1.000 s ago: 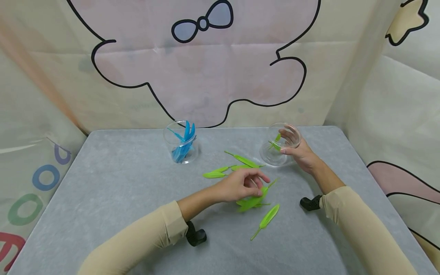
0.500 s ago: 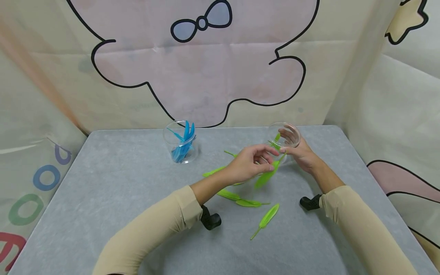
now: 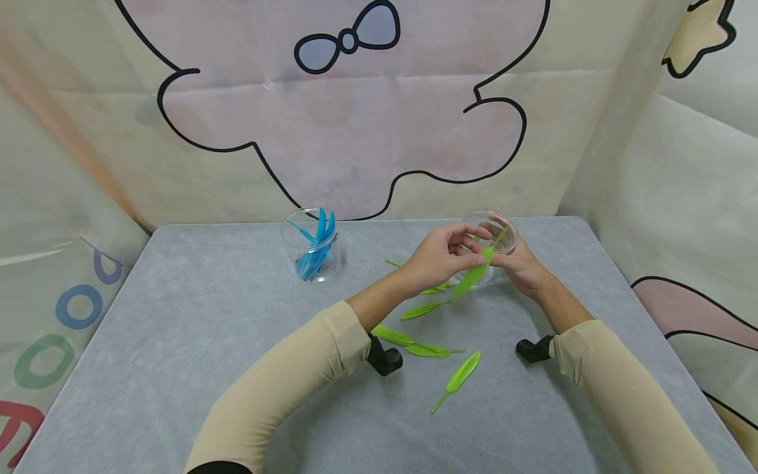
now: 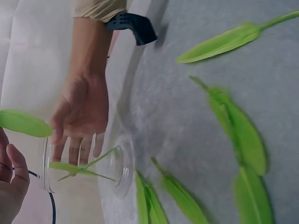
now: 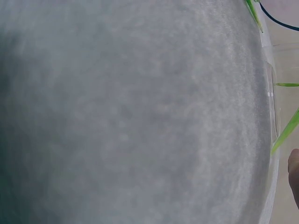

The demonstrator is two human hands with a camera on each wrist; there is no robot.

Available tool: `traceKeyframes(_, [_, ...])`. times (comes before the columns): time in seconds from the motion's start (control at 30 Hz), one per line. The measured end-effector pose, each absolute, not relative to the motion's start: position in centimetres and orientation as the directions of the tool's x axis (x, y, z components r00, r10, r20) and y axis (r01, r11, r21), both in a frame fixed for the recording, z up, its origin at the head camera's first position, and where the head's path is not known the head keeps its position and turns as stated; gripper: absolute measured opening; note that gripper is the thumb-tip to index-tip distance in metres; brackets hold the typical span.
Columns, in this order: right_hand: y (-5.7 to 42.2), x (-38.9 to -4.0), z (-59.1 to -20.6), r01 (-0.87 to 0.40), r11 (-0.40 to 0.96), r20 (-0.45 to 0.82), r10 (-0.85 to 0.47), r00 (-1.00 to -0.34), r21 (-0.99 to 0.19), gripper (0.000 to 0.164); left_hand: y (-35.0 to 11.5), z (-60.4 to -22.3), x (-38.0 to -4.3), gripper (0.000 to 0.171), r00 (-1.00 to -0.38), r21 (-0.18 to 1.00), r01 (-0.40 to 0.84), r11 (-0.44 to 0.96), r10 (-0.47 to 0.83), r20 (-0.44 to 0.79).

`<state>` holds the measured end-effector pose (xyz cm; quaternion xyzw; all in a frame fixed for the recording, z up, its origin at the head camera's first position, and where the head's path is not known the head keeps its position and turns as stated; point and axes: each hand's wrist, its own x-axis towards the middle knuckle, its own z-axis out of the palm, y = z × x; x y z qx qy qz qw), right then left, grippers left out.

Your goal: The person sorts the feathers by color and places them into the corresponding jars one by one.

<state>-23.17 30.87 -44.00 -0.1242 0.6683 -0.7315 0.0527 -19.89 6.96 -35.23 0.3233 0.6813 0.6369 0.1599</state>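
Leaning in separate cups (image 4: 91,184): blue feathers (image 3: 312,261), green feathers (image 4: 68,167).

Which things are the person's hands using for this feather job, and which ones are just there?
Part of the job, it seems:
left hand, holding a green feather
right hand, holding a clear cup
loose green feathers, probably

Just there, as far as I can tell:
blue feathers, untouched in the other cup
bow picture on the backdrop
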Motion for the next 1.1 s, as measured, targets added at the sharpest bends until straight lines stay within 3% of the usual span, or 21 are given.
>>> traceKeyframes(0.5, [31.1, -23.1, -43.8, -0.063, -0.043, 0.072, -0.252, -0.965, -0.997, 0.088, 8.2, -33.1, -21.9, 0.03, -0.793, 0.963, 0.265, -0.042, 0.559, 0.242])
traceKeyframes(1.1, [30.9, -23.2, -43.7, -0.053, -0.037, 0.061, -0.246, -0.967, -0.998, 0.09, 9.1, -32.3, -22.8, 0.029, -0.803, 0.95, 0.281, -0.135, 0.509, 0.31])
